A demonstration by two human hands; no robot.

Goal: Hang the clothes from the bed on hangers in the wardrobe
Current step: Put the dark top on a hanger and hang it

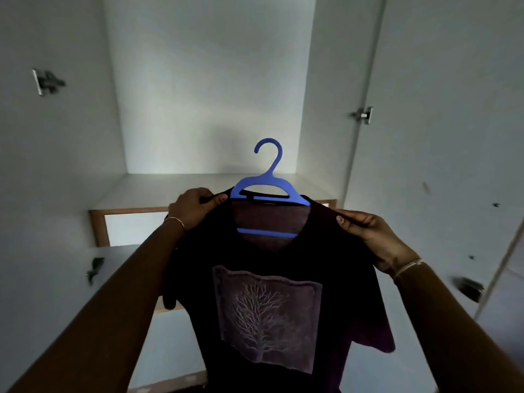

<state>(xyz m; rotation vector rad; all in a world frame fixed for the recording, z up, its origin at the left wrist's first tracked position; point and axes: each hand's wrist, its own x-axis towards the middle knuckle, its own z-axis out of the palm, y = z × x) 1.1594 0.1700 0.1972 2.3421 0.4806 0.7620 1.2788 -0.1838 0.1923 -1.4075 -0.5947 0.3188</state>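
Closest to the camera, two bare forearms are reaching up and forward from the lower corners, each wearing a thin bangle (175, 220) at the wrist. Between them a dark T-shirt (263, 313) with a pale tree print on its chest is hanging front-on, its hem running out of view at the bottom and one short sleeve drooping at the right. The left hand (195, 207) is curling its fingers and thumb round the shirt's shoulder seam just beside the neckline, pinching the cloth. The right hand (371, 236) is pinching the other shoulder in the same way, thumb on top, and both hands are holding the garment up and spread. A blue plastic hanger (269, 191) is sitting inside the neck opening, its lower bar showing through the collar and its hook pointing upward in open air. Behind it the wardrobe (209, 95) is standing open, a pale shelf (153, 191) with a wood-coloured front edge lying just past the hands, with metal hinges (363, 114) showing on the side walls and a white door (453, 137) swinging out to the right
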